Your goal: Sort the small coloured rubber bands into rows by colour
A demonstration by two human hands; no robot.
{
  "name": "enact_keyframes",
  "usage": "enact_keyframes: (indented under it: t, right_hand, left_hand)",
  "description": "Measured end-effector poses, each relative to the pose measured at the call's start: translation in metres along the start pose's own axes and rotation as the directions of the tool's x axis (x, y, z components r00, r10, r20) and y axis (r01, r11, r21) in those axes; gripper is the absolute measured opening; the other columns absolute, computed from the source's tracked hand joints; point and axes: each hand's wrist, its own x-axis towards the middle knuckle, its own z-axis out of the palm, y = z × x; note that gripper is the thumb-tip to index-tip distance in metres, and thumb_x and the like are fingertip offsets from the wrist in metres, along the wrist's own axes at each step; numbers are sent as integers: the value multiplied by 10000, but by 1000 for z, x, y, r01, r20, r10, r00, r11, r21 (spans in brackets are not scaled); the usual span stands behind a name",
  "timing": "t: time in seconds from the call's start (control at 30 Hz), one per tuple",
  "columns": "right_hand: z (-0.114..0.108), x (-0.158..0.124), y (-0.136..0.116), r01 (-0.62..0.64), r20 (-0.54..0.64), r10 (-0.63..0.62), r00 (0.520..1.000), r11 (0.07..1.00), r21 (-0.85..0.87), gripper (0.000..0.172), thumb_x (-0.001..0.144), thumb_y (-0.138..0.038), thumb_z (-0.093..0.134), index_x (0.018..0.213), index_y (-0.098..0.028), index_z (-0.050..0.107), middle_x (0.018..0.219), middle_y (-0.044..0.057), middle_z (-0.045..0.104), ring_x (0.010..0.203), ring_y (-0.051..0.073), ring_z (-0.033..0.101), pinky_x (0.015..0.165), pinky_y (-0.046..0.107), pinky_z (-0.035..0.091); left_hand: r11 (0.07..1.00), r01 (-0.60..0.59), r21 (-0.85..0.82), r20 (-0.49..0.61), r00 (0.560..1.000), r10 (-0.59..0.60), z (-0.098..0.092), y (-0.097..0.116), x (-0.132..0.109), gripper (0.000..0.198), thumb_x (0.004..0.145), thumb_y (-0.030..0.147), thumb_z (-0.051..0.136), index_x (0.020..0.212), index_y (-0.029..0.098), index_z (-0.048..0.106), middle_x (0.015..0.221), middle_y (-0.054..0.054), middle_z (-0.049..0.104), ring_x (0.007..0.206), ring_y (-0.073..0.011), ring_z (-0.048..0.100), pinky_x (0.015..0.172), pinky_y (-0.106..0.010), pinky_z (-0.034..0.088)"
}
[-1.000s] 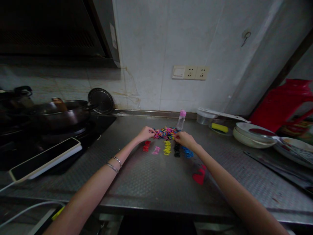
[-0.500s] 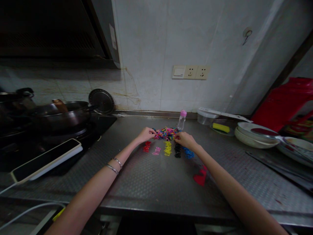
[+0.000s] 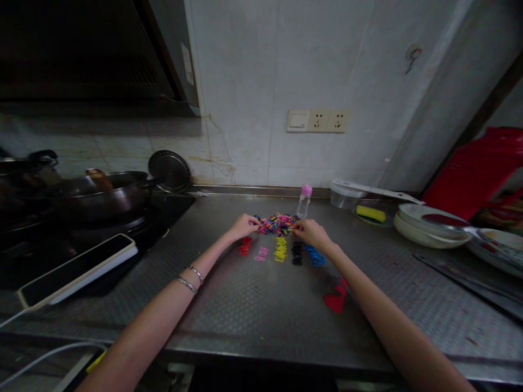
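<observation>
A mixed pile of small coloured rubber bands lies on the metal counter. At its left end my left hand has its fingers pinched together, touching the pile. My right hand pinches at the right end, with a speck of yellow by its fingertips. What either pinch holds is too small to make out. In front of the pile, bands lie grouped by colour: red, pink, yellow, black and blue, the blue partly beneath my right hand.
Behind the pile stands a clear bottle with a pink cap. A red heart-shaped piece lies beside my right forearm. Bowls, a yellow sponge and a plastic tub are at right. A pan and a phone-like device are at left.
Both hands stay at the two ends of the pile, with only slight finger movement. The view has shifted a little; the colour groups look the same.
</observation>
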Motion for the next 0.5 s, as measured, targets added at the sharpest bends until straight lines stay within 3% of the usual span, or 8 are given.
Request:
enact_keyframes:
  t: [0.13,0.37,0.5]
  right_hand:
    - [-1,-1,-4,3,-6,-3,1000,1000,23,196,765,-292,518,892,-241,660,889,20,658,787,146,586,616,202,379]
    - [-3,-5,-23,115,33,-117,993,992,58,162,768,-248,509,831,-242,658,830,1,661,736,124,587,593,191,371]
    - [-3,-5,-22,79,9,-79,997,996,29,162,768,-257,514,845,-248,657,863,4,660,775,136,589,606,194,375]
  left_hand:
    - [1000,-11,5,-8,1000,11,-1,-1,0,303,669,250,535,869,83,691,684,-59,652,544,-97,497,521,-193,352]
    - [1000,-17,24,-11,1000,17,0,4,-2,277,668,239,541,841,86,694,622,-35,623,512,-82,448,492,-186,310]
    - [999,-6,39,-12,1000,7,1,6,-2,274,668,237,539,844,93,693,584,-19,602,490,-75,428,484,-185,297]
